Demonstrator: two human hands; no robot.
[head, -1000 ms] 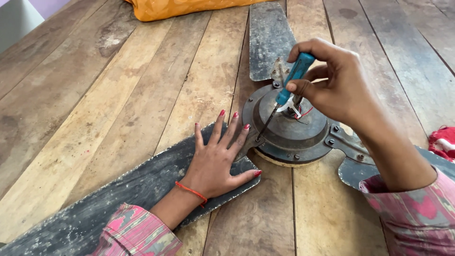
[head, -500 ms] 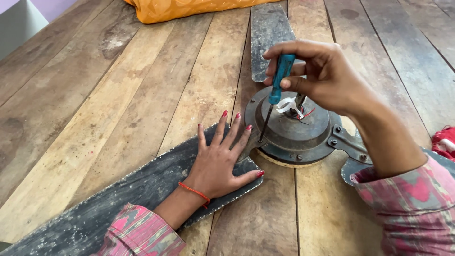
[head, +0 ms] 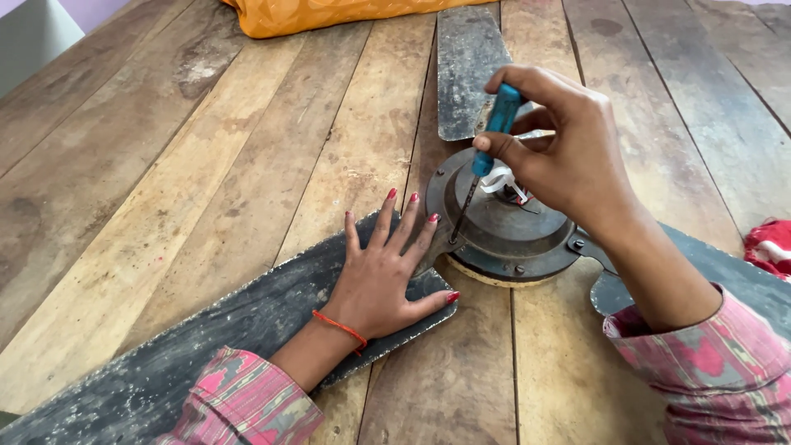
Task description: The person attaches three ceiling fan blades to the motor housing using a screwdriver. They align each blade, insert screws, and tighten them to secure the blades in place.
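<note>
We press our left hand [head: 381,276] flat, fingers spread, on the dusty fan blade [head: 206,346] to steady it, while our right hand [head: 568,152] pinches the blue-handled screwdriver [head: 488,148], tip at the fan motor hub [head: 503,227] on the wooden worktop [head: 206,165].

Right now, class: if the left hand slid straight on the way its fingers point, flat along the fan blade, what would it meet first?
The left hand lies flat on the dusty fan blade, fingers pointing up-right. Straight on it would probably first meet the fan motor housing, near the screwdriver tip; the fingertips already look almost against it.
</note>
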